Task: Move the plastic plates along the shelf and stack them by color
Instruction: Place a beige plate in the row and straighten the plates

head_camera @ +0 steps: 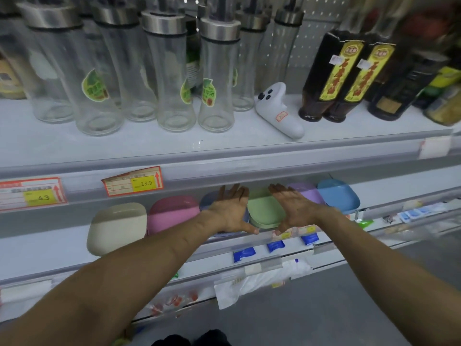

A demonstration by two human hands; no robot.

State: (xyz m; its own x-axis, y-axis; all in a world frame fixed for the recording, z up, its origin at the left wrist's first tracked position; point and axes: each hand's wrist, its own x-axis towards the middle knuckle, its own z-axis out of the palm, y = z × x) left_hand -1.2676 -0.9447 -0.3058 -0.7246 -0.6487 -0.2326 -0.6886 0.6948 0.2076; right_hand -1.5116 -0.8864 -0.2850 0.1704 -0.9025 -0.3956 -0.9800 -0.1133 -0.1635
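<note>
Currently both hands are spread, fingers straight. The left hand (232,211) and right hand (291,208) flank the green plate (264,208) mid-row on the lower shelf (50,255); whether they touch it is unclear. Risk: flat palms with no curl could let it slip, or drag the neighbouring purple plate (306,193) and slate-blue plate (207,201) along.

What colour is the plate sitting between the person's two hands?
The plate is pale green, which shows best in the head view.
</note>
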